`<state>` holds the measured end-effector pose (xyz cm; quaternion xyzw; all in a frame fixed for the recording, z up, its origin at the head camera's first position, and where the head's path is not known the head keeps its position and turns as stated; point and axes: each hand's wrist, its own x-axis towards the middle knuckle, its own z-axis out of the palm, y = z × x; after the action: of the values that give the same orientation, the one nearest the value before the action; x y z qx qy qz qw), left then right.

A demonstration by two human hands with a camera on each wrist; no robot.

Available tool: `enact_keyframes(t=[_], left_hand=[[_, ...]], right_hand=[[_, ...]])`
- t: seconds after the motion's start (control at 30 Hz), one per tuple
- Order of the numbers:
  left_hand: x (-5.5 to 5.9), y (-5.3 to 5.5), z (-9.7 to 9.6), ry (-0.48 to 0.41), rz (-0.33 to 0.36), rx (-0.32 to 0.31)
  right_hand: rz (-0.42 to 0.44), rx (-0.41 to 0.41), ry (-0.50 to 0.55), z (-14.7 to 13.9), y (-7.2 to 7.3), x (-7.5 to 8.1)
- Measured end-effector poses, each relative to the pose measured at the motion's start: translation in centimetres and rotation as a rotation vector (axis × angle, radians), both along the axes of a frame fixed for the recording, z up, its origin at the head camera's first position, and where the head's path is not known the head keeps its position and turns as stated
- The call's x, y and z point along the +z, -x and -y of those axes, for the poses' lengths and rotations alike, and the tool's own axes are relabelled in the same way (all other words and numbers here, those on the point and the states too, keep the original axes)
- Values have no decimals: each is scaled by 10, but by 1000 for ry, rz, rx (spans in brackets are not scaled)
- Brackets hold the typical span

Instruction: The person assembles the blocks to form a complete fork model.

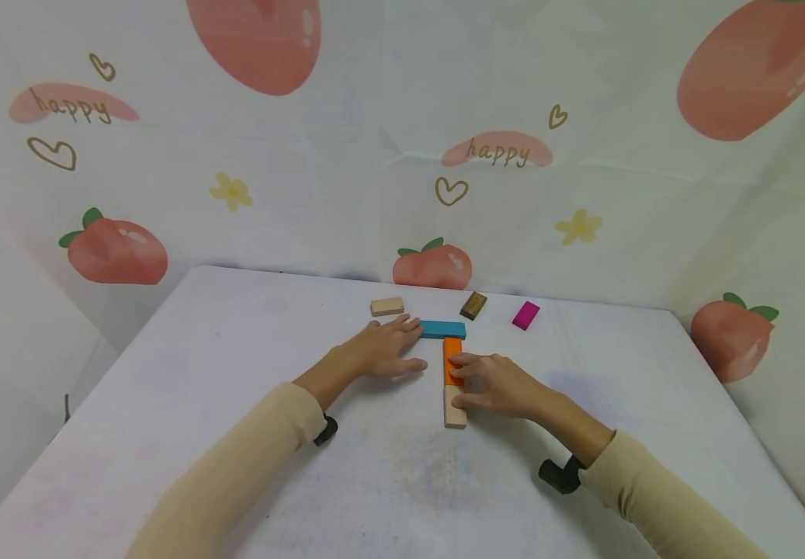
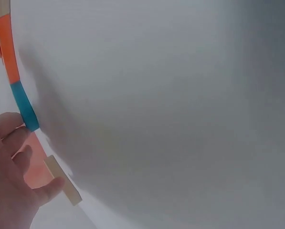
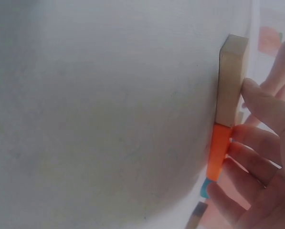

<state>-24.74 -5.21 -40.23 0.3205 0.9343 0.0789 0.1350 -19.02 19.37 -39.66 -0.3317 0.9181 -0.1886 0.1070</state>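
An orange wooden block (image 1: 452,362) and a natural wood block (image 1: 454,418) lie end to end in a line running toward me. Across its far end lies a blue block (image 1: 442,330), forming a T shape. My left hand (image 1: 384,349) touches the blue block's left end with extended fingers, which cover part of it. From the right side, my right hand (image 1: 503,384) rests its fingers on the orange block and its thumb on the natural wood block; the right wrist view shows the thumb (image 3: 266,102) against the wood block's side.
Along the table's far edge lie another natural wood block (image 1: 387,306), a dark brown block (image 1: 473,305) and a magenta block (image 1: 526,315). A printed cloth (image 1: 346,194) hangs behind the white table (image 1: 374,481).
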Motion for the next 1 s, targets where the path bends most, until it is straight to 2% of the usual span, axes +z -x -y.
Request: enact_keyframes(t=[0.33, 0.6, 1.0], left_hand=[[0, 3, -7, 1, 22, -21], [0, 7, -8, -32, 73, -11], [2, 6, -13, -33, 69, -22]], right_hand=[[10, -12, 4, 1, 1, -1], [14, -13, 5, 1, 1, 0], [13, -1, 11, -1, 0, 0]])
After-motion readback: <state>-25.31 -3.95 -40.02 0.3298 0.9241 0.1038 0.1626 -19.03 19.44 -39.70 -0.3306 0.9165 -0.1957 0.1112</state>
